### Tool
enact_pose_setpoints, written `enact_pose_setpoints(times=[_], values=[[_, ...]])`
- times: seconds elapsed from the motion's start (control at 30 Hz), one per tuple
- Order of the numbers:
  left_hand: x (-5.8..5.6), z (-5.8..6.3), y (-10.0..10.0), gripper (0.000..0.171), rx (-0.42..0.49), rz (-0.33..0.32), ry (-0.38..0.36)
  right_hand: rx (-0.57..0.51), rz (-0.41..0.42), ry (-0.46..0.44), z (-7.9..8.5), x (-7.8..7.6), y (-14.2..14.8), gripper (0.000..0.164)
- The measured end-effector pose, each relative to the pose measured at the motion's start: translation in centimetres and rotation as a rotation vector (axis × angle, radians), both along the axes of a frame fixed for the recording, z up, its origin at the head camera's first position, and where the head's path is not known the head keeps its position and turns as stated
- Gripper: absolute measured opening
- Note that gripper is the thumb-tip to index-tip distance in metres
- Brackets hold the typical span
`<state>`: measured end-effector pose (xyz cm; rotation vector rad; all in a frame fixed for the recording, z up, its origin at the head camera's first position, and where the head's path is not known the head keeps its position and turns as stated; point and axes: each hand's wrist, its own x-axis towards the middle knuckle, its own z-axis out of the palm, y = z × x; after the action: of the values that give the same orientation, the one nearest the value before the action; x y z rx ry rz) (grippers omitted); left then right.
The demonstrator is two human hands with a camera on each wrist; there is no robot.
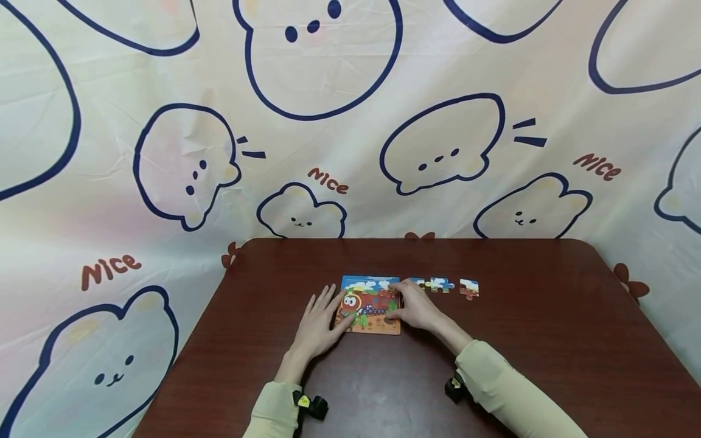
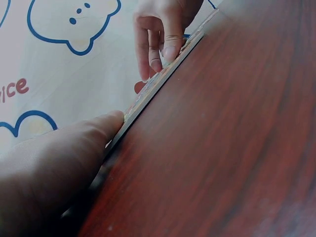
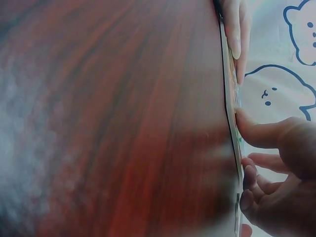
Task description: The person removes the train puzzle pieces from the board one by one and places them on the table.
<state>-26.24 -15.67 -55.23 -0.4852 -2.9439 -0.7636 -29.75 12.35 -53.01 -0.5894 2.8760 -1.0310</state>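
The jigsaw puzzle [image 1: 373,302] lies at twelve o'clock on the table [image 1: 383,380], sky edge towards twelve, long axis seemingly nine-to-three. Your left hand [image 1: 319,325], fingers straight, touches its nine-o'clock side, probably steadying it; your right hand [image 1: 420,306], thumb and forefinger apart, likely braces the three-o'clock side. Loose pieces [image 1: 440,285] sit at two o'clock, apparently kept handy.

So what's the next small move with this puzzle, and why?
Probably reach the right hand for a loose piece: several lie off the puzzle board, to its right, while the left hand rests on its left side.
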Motion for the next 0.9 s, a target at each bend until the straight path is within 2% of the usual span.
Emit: enact_pose_setpoints(times=[0.23, 0.47, 0.6, 0.9], values=[[0.0, -0.2, -0.1, 0.076, -0.016, -0.005, 0.000, -0.008, 0.028, -0.026, 0.0, 0.0, 0.1, 0.056], [0.0, 0.1, 0.0, 0.074, -0.017, -0.004, 0.006, -0.043, 0.032, -0.076, 0.1, 0.0, 0.2, 0.048], [0.0, 0.1, 0.1, 0.074, -0.026, 0.001, 0.010, -0.051, 0.048, -0.068, -0.1, -0.2, 0.4, 0.044], [0.1, 0.3, 0.0, 0.074, -0.020, 0.000, 0.006, -0.078, 0.150, -0.021, 0.5, -0.1, 1.0, 0.041]])
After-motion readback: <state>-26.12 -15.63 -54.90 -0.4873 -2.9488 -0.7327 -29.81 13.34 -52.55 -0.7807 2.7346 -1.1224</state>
